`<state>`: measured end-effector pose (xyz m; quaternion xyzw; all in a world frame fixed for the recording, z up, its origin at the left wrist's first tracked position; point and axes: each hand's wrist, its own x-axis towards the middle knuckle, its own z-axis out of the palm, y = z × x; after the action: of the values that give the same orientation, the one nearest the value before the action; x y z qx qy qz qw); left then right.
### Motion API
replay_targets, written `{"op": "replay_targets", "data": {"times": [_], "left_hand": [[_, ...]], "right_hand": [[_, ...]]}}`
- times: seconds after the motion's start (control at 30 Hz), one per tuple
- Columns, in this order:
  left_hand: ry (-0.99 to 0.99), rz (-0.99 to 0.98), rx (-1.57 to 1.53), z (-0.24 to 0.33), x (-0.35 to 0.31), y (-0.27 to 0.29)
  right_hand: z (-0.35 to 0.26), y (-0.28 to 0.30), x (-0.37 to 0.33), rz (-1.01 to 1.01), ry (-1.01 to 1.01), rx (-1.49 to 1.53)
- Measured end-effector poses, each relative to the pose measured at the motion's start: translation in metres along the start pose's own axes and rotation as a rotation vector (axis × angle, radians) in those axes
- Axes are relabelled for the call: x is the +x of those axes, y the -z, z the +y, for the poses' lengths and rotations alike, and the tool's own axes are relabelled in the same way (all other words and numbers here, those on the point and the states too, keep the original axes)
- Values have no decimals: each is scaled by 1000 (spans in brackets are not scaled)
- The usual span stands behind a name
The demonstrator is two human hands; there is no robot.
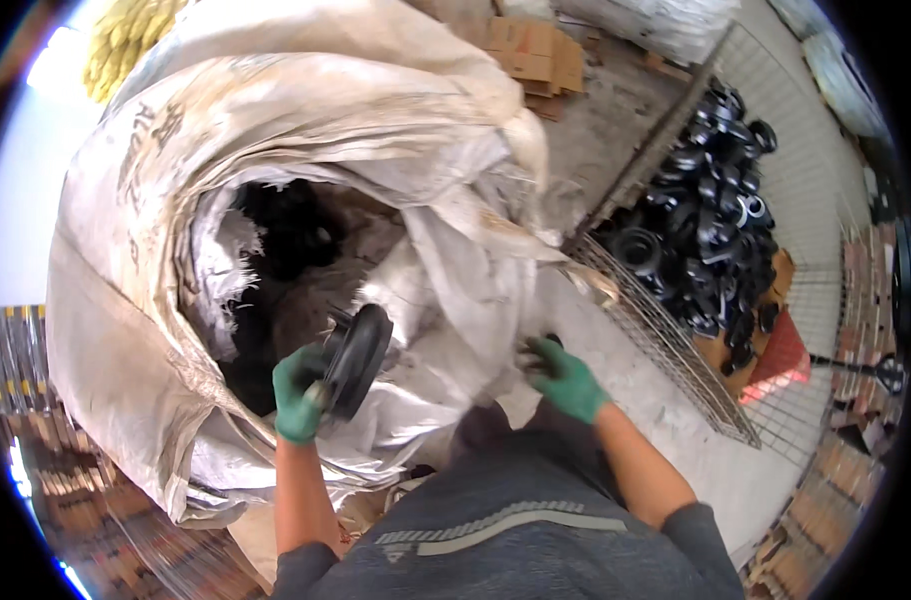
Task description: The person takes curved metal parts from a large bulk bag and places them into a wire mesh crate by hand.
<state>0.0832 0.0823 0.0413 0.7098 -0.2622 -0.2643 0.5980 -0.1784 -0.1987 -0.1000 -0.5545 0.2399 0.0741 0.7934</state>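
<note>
My left hand [300,395], in a green glove with dark fingertips, is closed on a black wheel-shaped part [357,362]. The part is tilted on edge over the near side of a large, dirty white woven sack [105,300]. Inside the sack's rolled-back mouth lie more black parts [293,230], mostly in shadow. To the right of the sack's near side, my right hand [567,382] hangs in front of my body, also gloved in green. Its fingers look apart, with nothing visible held in them.
At the right stands a wire mesh cage [665,350] with a heap of black ring-shaped parts [710,225] and a red piece [778,358] inside. Cardboard boxes [535,55] lie at the back. A yellow net-like bundle [125,45] is at the far left.
</note>
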Motion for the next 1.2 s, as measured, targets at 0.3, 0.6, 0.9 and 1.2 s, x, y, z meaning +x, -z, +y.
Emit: {"op": "replay_targets", "data": {"times": [0.3,0.6,0.9,1.2], "left_hand": [[763,19,-971,-86,27,-202],[-258,436,863,-148,118,0],[914,-650,504,-59,72,-62],[728,-799,46,-197,111,3]], "right_hand": [[-25,45,-51,-27,-95,172],[94,296,-75,1007,-394,313],[-60,265,-3,1008,-60,70],[7,0,28,280,-20,-762]]}}
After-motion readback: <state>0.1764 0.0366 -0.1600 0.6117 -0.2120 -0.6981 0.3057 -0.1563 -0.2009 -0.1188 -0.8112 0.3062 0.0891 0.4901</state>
